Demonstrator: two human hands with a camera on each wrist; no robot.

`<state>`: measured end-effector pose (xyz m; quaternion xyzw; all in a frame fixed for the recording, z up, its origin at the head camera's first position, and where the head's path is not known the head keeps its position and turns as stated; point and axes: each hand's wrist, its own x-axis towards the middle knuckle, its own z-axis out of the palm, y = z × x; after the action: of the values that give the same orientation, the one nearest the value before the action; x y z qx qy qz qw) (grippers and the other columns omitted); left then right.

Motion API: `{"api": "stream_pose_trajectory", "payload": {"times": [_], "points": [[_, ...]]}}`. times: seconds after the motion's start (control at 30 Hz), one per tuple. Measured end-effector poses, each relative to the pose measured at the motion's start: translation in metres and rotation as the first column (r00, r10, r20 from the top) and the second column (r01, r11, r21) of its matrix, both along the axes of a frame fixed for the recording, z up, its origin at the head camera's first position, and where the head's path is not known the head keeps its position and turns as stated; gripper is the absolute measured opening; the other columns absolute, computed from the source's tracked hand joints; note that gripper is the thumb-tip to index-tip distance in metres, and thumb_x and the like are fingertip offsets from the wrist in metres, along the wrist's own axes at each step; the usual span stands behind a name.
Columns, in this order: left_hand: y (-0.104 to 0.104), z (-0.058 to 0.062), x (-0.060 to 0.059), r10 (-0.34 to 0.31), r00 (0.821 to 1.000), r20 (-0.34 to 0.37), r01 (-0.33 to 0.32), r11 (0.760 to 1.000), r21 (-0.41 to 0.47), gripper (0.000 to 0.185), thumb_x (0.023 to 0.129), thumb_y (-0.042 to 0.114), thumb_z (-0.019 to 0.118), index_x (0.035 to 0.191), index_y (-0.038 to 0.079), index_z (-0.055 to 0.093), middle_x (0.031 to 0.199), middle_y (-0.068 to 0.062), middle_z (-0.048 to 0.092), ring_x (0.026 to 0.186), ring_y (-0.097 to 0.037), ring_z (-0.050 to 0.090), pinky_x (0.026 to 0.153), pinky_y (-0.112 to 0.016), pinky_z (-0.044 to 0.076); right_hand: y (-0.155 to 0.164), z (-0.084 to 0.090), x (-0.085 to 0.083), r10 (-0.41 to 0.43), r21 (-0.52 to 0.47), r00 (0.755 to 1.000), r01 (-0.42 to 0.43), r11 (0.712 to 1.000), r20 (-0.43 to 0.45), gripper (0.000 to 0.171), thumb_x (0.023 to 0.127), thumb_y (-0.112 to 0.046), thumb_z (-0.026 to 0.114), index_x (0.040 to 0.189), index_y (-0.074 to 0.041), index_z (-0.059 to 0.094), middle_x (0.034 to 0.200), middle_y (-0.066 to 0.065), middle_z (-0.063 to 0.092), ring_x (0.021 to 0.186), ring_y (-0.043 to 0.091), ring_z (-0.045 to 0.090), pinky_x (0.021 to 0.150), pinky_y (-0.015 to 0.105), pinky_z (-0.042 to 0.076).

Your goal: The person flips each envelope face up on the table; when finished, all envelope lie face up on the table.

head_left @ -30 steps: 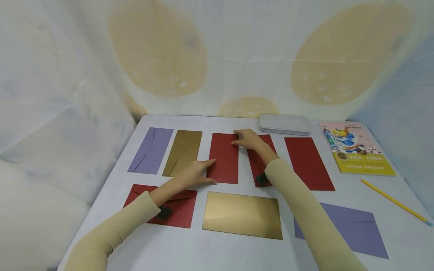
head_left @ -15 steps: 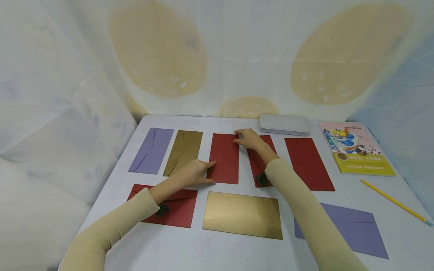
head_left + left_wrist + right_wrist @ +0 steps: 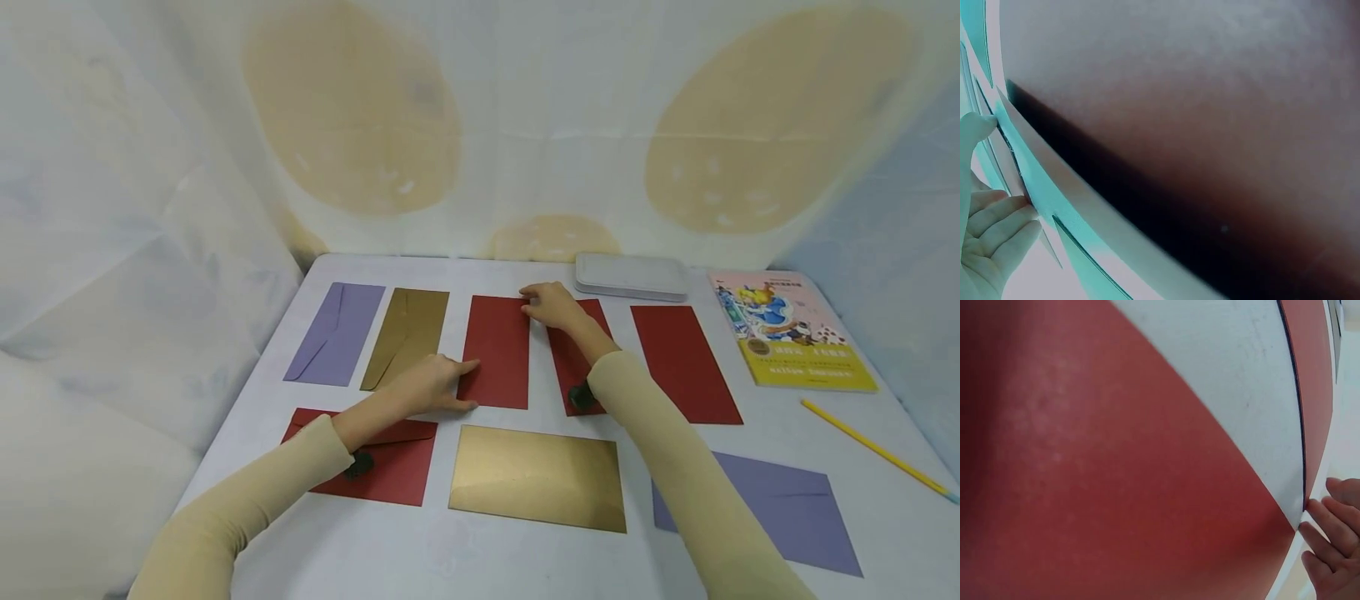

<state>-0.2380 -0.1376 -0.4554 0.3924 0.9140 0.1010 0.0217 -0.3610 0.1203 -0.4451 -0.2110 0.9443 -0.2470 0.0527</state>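
A red envelope (image 3: 497, 353) lies flat in the middle of the back row. My left hand (image 3: 432, 386) touches its left edge, index finger and thumb spread along that side. At its far right corner are the fingertips of my right hand (image 3: 553, 307). In the right wrist view the right hand's fingers (image 3: 1329, 528) meet an envelope's corner, relaxed rather than curled. The left wrist view has washed teal colours; there the left hand's fingers (image 3: 1004, 228) extend along an envelope's edge. My right forearm partly covers a second red envelope (image 3: 572, 358).
Purple (image 3: 335, 333) and gold-brown (image 3: 406, 337) envelopes lie left, a red one (image 3: 686, 362) right. In front are a red envelope (image 3: 397, 467), a gold one (image 3: 537, 477) and a purple one (image 3: 787, 508). A white case (image 3: 632, 276), a book (image 3: 787, 329) and a yellow pencil (image 3: 873, 447) lie right.
Both hands stay at the middle red envelope, which has shifted very slightly at most. The right fingertips have drawn closer together at its corner.
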Motion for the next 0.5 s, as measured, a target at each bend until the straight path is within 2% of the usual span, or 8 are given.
{"api": "stream_pose_trajectory", "payload": {"times": [0.13,0.3,0.5], "points": [[0.0019,0.0008,0.0004,-0.003,1.000,-0.021,0.002,1.000,-0.025,0.066,0.082,0.042,0.073,0.131,0.001,0.058,0.060,0.007,0.050,0.054,-0.005,0.034,0.051,-0.020,0.035,0.0004,0.0008,-0.0003,-0.003,-0.004,1.000,0.003,1.000,-0.006,0.042,0.094,-0.011,0.059,0.133,0.003,0.055,0.126,0.018,0.062,0.102,0.026,0.058,0.083,0.037,0.046],[0.0028,0.0008,0.0008,-0.034,0.997,-0.068,0.033,0.999,-0.020,0.063,0.082,0.041,0.072,0.128,0.000,0.060,0.060,0.006,0.052,0.053,-0.005,0.036,0.050,-0.020,0.036,0.0020,0.0013,0.0003,-0.022,-0.005,1.000,0.022,1.000,-0.005,0.041,0.094,-0.008,0.057,0.133,0.005,0.054,0.125,0.018,0.062,0.086,0.025,0.055,0.082,0.038,0.045],[0.0003,-0.0005,0.0008,-0.059,0.992,-0.112,0.058,0.998,-0.011,0.059,0.083,0.039,0.070,0.127,0.000,0.061,0.059,0.007,0.053,0.051,-0.003,0.034,0.049,-0.018,0.034,0.0023,0.0005,0.0003,-0.023,-0.028,1.000,0.022,0.999,-0.015,0.041,0.093,-0.009,0.056,0.131,0.004,0.056,0.125,0.018,0.062,0.087,0.027,0.057,0.081,0.039,0.046]]}}
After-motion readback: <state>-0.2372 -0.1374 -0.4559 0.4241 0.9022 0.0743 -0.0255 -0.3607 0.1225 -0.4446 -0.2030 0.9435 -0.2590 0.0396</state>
